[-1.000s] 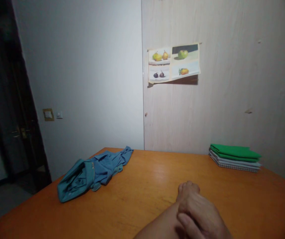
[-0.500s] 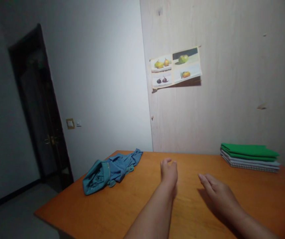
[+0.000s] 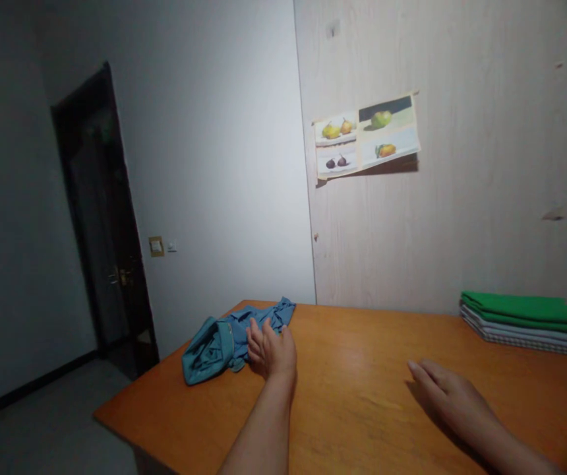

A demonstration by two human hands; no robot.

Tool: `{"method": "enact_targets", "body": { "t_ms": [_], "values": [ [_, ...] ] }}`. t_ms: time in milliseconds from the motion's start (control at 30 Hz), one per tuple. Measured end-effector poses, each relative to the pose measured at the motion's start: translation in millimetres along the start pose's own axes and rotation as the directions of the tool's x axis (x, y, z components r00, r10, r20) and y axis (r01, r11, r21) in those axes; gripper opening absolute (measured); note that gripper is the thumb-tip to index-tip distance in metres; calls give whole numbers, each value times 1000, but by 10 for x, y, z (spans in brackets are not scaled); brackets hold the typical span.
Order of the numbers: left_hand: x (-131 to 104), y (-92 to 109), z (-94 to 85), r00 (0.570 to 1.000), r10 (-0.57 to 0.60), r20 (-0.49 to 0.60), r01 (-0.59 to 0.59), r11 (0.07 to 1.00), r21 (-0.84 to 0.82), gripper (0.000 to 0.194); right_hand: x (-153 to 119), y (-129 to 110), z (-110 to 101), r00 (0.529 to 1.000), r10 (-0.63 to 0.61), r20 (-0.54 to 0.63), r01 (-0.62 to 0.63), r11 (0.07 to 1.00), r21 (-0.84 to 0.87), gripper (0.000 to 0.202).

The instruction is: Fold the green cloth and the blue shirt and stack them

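A crumpled teal-blue garment lies bunched on the left part of the wooden table, its wider, cuff-like end facing the near left. My left hand is at its right side, fingers spread and pointing toward the cloth. The fingertips overlap the fabric in view; whether they touch it I cannot tell, and nothing is gripped. Low over the table at the right is my right hand, thumb and fingers drawn together, with no object visible in it. Its underside is hidden.
A stack of folded cloths, green on top with grey and checked ones below, sits at the table's back right. The orange-brown table meets a wall with a fruit poster. A dark doorway stands at the left.
My left hand has moved left from mid-table to the teal-blue garment, and its fingers have spread. My right hand has stayed nearly in place. The view has turned slightly left.
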State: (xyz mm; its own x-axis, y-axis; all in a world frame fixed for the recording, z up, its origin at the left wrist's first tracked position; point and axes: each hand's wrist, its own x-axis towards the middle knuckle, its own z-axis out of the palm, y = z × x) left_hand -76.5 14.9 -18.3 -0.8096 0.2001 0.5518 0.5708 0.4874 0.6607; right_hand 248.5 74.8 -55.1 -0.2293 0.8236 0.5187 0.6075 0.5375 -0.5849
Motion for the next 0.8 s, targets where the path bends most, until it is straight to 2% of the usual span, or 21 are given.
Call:
{"method": "enact_targets", "body": {
  "t_ms": [67, 167, 267, 433, 567, 667, 733, 800],
  "values": [
    [29, -5, 60, 997, -65, 39, 63, 997, 39, 51, 2, 21, -16, 996, -17, 85, 15, 1000, 22, 45],
    [112, -57, 115, 976, -193, 99, 189, 981, 50, 56, -1, 45, -30, 994, -11, 107, 8, 1000, 27, 46],
    [184, -153, 143, 953, -272, 136, 267, 962, 54, 55, -13, 39, -21, 993, 2, 116, -5, 1000, 26, 46],
    [163, -179, 143, 948, -265, 177, 258, 964, 60, 56, -20, 42, 14, 988, -2, 157, -5, 999, 42, 45],
    [70, -40, 65, 974, -148, 174, 144, 989, 35, 62, -9, 101, 53, 983, -7, 184, -4, 998, 59, 44],
    [-34, 105, -49, 978, 35, 205, -27, 999, -43, 66, -4, 133, 76, 978, 4, 210, -13, 999, 41, 44],
    [-131, 204, -144, 951, 219, 218, -187, 970, -156, 69, -6, 134, 85, 975, 5, 220, -11, 1000, 27, 45],
    [-252, 295, -249, 888, 411, 205, -346, 893, -289, 72, -12, 120, 91, 976, 1, 218, -7, 1000, 24, 45]
  ]
}}
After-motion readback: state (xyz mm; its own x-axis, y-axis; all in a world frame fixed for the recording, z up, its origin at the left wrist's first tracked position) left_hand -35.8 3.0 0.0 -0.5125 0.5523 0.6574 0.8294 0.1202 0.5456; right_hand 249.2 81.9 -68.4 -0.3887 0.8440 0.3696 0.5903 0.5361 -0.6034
